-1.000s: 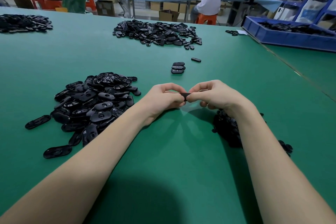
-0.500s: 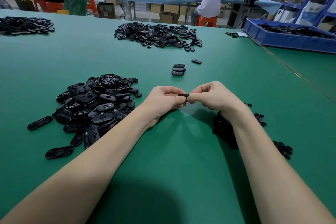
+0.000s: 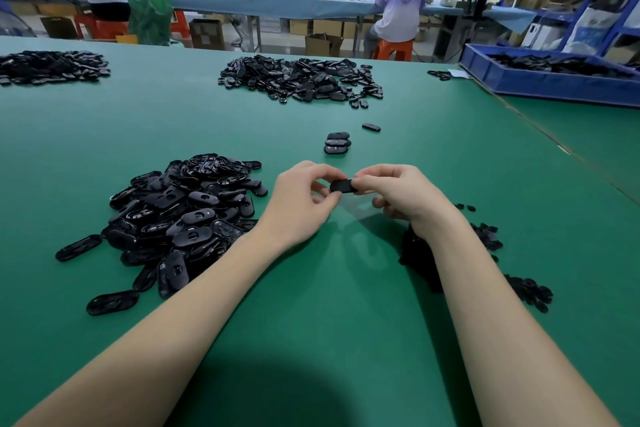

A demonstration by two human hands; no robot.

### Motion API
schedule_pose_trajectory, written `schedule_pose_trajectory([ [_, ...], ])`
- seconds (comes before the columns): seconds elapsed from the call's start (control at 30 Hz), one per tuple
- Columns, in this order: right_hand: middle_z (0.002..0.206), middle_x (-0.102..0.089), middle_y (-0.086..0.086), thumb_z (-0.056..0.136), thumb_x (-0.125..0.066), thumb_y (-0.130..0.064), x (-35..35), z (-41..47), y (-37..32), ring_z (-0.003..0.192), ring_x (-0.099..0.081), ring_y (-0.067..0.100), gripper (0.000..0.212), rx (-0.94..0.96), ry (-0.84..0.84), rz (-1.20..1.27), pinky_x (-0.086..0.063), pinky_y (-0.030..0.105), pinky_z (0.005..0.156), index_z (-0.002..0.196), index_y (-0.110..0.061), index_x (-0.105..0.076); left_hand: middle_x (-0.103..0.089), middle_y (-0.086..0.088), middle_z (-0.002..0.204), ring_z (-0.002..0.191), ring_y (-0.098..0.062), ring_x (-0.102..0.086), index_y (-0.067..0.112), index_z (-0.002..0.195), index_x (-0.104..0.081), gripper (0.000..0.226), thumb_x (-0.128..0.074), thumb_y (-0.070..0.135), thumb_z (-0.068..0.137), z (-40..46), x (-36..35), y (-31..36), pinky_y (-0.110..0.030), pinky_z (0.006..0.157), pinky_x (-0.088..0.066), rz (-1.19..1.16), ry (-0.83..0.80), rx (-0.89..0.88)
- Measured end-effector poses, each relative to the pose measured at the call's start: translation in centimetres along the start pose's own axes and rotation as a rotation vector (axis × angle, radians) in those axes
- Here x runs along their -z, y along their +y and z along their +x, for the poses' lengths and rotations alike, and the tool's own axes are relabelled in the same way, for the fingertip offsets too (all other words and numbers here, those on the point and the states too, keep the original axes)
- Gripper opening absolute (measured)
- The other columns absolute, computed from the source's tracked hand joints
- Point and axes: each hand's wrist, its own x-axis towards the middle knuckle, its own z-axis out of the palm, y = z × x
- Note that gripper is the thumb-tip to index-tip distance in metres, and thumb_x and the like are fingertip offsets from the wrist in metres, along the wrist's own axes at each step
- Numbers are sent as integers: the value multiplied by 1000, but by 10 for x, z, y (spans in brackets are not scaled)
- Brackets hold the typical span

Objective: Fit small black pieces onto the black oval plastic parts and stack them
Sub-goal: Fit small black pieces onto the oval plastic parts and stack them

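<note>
A black oval part [image 3: 343,186] is held just above the green table [image 3: 329,288] between both hands. My left hand [image 3: 301,201] pinches its left end, and my right hand [image 3: 401,194] pinches its right end. To the left lies a big heap of oval parts [image 3: 180,215]. A pile of small black pieces [image 3: 485,253] sits under and beside my right forearm, partly hidden. Beyond the hands stands a short stack of oval parts [image 3: 337,143], with a single oval part [image 3: 371,127] behind it.
Farther back lie another heap of oval parts [image 3: 301,80] and a heap at the far left [image 3: 52,66]. A blue bin [image 3: 554,83] of black parts stands at the back right. People sit at a bench beyond the table.
The oval part has turned so more of its face shows between my fingers. Both hands stay together at the same spot on the table.
</note>
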Motion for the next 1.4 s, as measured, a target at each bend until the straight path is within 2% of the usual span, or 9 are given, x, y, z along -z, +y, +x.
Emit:
schedule_pose_trajectory([
  [0.1,76,-76,-14,89,-74,-30,1,-1,1,52,-55,3,11,2,21,-58,-39,18,52,97,-23,-76,-67,11,95,73,-2,-64,23,105,-76,22,-74,12,86,7,4,-7,-5,67,-42,87,1,-25],
  [0.23,82,-78,-14,90,-74,-34,10,1,3,48,-59,-2,10,27,-36,-82,-39,23,59,94,-25,-75,-70,14,89,62,5,-59,29,97,-71,18,-76,19,84,49,7,-13,-7,71,-45,99,98,97],
  [0.33,84,-78,-14,92,-72,-35,15,0,4,50,-61,-1,10,37,-69,-63,-38,23,56,96,-26,-75,-74,6,93,90,-12,-68,26,91,-71,10,-73,19,85,91,4,-14,-27,89,-53,116,139,248],
  [0.4,86,-79,-13,93,-71,-34,16,0,4,51,-60,0,10,46,-83,-37,-38,21,54,96,-25,-75,-74,3,97,99,-19,-68,27,84,-70,9,-70,18,85,112,-1,-13,-34,92,-55,141,140,330],
  [0.7,90,-79,-12,94,-70,-35,22,-1,7,55,-61,1,11,52,-127,-22,-40,17,54,96,-26,-75,-73,5,102,101,-18,-66,29,86,-71,2,-70,28,87,144,-29,-21,-28,86,-53,259,160,414],
  [0.93,91,-79,-11,94,-71,-36,22,1,9,55,-62,2,14,44,-148,-26,-41,26,62,100,-24,-75,-72,1,98,100,-21,-68,25,90,-68,12,-71,36,86,121,-12,-27,-34,90,-54,36,202,393],
  [1.1,91,-79,-11,94,-71,-37,18,0,6,56,-62,1,14,41,-153,-89,-42,22,60,101,-25,-75,-75,5,94,71,-9,-70,20,96,-71,17,-68,35,91,66,12,-28,-22,59,-51,-187,50,444],
  [1.27,89,-79,-9,95,-70,-32,5,-3,0,56,-60,4,10,88,-146,-235,-40,16,52,98,-22,-74,-77,11,94,73,-7,-70,17,96,-72,22,-64,37,96,40,42,-18,-21,65,-51,-112,-304,364],
  [1.4,83,-78,-10,93,-68,-30,-13,-7,-10,56,-60,7,8,187,-166,-418,-44,15,53,92,-24,-74,-77,13,96,79,-7,-72,20,95,-71,20,-59,36,98,33,63,-15,-23,71,-50,-58,-342,315],
])
